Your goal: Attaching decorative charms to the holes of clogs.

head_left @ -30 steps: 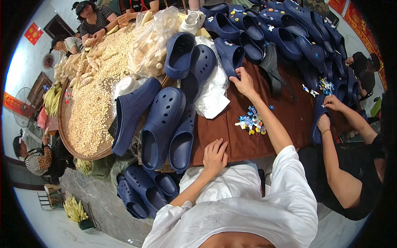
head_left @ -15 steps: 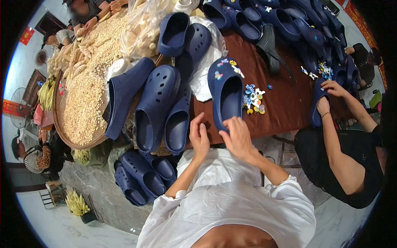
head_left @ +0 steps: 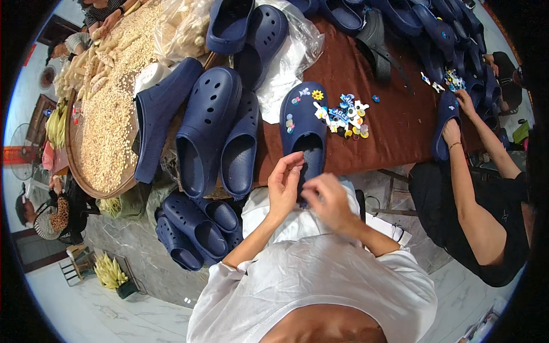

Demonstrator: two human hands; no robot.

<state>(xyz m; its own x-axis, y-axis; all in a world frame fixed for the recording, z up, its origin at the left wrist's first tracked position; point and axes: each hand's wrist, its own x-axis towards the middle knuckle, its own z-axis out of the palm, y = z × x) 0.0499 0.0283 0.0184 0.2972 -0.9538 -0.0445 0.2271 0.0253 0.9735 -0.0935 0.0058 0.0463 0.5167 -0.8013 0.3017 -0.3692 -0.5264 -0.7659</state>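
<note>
Both hands' fingers (head_left: 294,166) on clog (head_left: 303,123) heel

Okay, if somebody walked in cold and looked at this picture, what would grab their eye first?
Probably the dark blue foam clog dotted with small colourful charms, lying on the brown table cloth at centre, with the left hand and right hand at its heel end. Right beside it lies a bright heap of loose plastic charms. To the left, a round woven tray of pale grain stands out against rows of plain dark blue clogs.
</note>
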